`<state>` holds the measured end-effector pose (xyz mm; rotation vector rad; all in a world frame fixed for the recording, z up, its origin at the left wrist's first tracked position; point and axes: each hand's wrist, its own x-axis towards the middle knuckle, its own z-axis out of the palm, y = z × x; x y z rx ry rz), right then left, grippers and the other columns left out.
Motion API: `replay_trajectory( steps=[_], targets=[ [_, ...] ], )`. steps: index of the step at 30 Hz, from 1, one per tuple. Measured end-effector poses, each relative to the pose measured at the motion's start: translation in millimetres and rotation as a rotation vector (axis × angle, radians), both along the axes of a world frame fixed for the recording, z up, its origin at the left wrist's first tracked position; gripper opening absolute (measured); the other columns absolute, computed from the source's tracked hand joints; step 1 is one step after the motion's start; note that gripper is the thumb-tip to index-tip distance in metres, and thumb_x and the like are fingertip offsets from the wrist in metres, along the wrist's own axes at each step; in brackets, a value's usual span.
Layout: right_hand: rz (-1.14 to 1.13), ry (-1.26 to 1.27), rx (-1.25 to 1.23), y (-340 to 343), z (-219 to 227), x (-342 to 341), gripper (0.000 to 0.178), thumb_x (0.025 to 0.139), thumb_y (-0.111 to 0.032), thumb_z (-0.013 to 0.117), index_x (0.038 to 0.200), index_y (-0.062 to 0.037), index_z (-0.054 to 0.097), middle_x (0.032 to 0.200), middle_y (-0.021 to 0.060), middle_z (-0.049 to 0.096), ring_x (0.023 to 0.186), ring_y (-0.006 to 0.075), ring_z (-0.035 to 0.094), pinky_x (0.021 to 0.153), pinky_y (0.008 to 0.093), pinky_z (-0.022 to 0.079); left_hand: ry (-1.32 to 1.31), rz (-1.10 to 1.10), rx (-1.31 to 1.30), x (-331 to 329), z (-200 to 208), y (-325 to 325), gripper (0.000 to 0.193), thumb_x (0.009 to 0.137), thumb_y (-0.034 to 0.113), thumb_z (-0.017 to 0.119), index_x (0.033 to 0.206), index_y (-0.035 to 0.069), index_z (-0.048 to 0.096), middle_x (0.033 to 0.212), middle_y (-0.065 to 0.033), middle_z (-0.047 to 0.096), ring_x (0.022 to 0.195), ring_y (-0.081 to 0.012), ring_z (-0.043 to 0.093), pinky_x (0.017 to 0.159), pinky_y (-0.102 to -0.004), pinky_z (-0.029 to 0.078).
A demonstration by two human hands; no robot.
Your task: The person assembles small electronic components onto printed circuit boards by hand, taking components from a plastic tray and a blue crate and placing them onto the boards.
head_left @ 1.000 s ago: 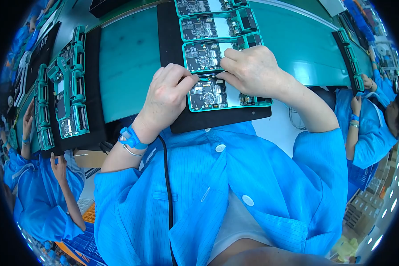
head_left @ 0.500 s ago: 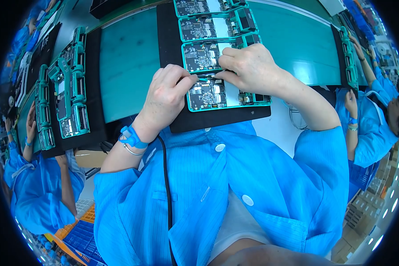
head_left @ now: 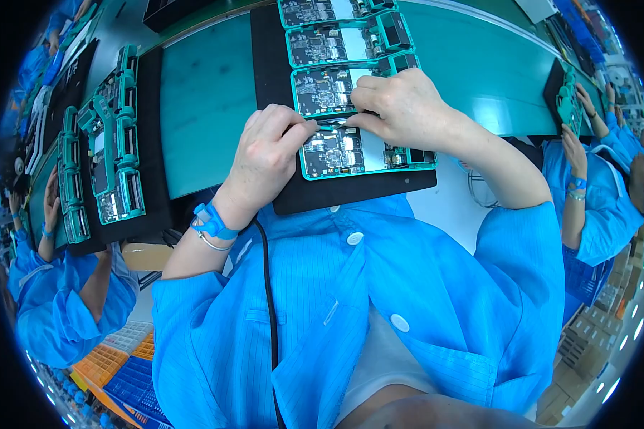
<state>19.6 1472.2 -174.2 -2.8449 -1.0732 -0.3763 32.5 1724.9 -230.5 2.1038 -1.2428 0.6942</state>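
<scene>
The green bench (head_left: 215,121) spans the upper part of the view. A black mat (head_left: 350,189) lies on it directly in front of the person and carries a column of teal-framed circuit boards. A second black mat (head_left: 154,207) lies to the left and holds further teal fixtures (head_left: 118,164). Other people in blue coats sit at the left edge and the right edge; their hands stay at their own places.

The nearest circuit board (head_left: 350,151) lies flat at the near end of the central mat, its lower edge close to the mat's rim. The next board (head_left: 323,89) lies just beyond it, partly covered by the right hand.

The left hand (head_left: 268,157) rests on the mat at the left edge of the nearest board, fingers curled, fingertips touching the board's upper left corner. The right hand (head_left: 404,107) lies over the gap between the two boards, its grip pinched at the nearest board's upper edge; what it pinches is too small to tell. A blue wrist strap (head_left: 211,223) circles the left wrist, and a black cord (head_left: 268,300) runs from it down over the blue coat.
</scene>
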Motion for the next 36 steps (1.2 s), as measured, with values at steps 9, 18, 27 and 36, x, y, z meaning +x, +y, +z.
replay_trajectory(
  steps=[9, 18, 27, 36],
  targets=[
    [-0.024, 0.037, -0.019, 2.9, 2.9, -2.1, 0.025, 0.088, -0.029, 0.074, 0.080, -0.0075, 0.063, 0.078, 0.0055, 0.062, 0.064, 0.0255, 0.065, 0.054, 0.0392, 0.049, -0.015, -0.017, 0.006, -0.1, -2.0, 1.7, 0.023, 0.073, -0.005, 0.072, 0.094, 0.002, 0.071, 0.091, -0.0082, 0.062, 0.086, -0.0245, 0.062, 0.072, -0.0370, 0.047],
    [-0.075, 0.093, -0.053, 7.9, 10.0, -3.5, 0.023, 0.087, -0.029, 0.073, 0.083, -0.0066, 0.068, 0.082, 0.0074, 0.067, 0.069, 0.0275, 0.069, 0.060, 0.0406, 0.053, -0.025, -0.094, 0.058, 4.7, 6.2, 4.4, 0.029, 0.069, -0.010, 0.070, 0.096, 0.001, 0.072, 0.089, -0.0092, 0.064, 0.085, -0.0256, 0.064, 0.069, -0.0371, 0.046],
    [-0.102, 0.108, -0.092, 9.7, 12.7, -7.2, 0.024, 0.087, -0.030, 0.070, 0.085, -0.0064, 0.072, 0.088, 0.0088, 0.071, 0.075, 0.0282, 0.072, 0.066, 0.0412, 0.058, -0.028, -0.170, 0.088, 8.6, 7.8, 5.6, 0.026, 0.070, -0.009, 0.070, 0.094, 0.002, 0.071, 0.087, -0.0077, 0.061, 0.083, -0.0243, 0.061, 0.069, -0.0370, 0.045],
    [0.003, -0.010, 0.011, -3.1, 14.9, -30.6, 0.021, 0.082, -0.027, 0.071, 0.079, -0.0061, 0.069, 0.079, 0.0079, 0.067, 0.065, 0.0282, 0.069, 0.055, 0.0404, 0.054, 0.078, -0.071, -0.065, -16.0, -5.7, 12.8, 0.023, 0.074, -0.009, 0.073, 0.093, 0.004, 0.073, 0.088, -0.0079, 0.064, 0.084, -0.0240, 0.065, 0.069, -0.0356, 0.049]
  ],
)
